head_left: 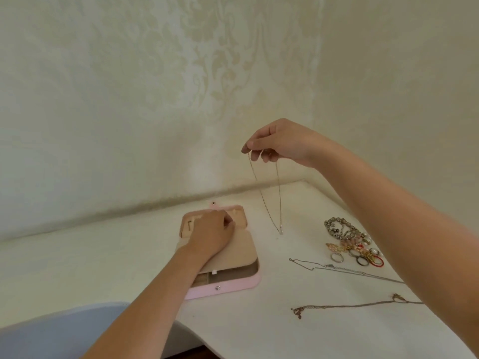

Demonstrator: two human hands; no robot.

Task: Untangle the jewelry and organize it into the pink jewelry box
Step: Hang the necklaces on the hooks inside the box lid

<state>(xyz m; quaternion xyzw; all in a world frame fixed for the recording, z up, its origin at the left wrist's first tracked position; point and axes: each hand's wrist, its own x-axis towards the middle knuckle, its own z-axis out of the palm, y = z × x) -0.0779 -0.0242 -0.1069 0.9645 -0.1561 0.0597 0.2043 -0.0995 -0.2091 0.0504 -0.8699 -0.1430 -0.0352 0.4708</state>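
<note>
My right hand (280, 143) is raised above the table (259, 332), thumb and fingertips pinched on a thin chain necklace (278, 193) that hangs in a long narrow loop. Its small pale pendant (281, 231) dangles just over the tabletop, right of the pink jewelry box (225, 287). My left hand (212, 234) lies on the open box, palm down on the beige inner flap (241, 252), with the fingertips (229, 224) bent against the lid's lining. I cannot tell whether they pinch anything there. That hand and wrist cover much of the lid, and the flap hides most of the tray, so only a strip of compartments shows by the near rim. I count one box with two snaps, one on the front wall (217, 288) and one on the tab at the back (213, 203). Right of the hanging necklace sits one heap of jewelry (347, 237), beaded bracelets and gold pieces knotted together. Along its near edge are at least three loose rings: silver (337, 257), dark (361, 260) and red (377, 261). Nearer me lie two more chains, well apart, a silver chain (344, 269) and a darker chain (350, 304), making three chains in all. My right forearm crosses over their far ends. A patterned cream wall (129, 99) stands behind the table.
</note>
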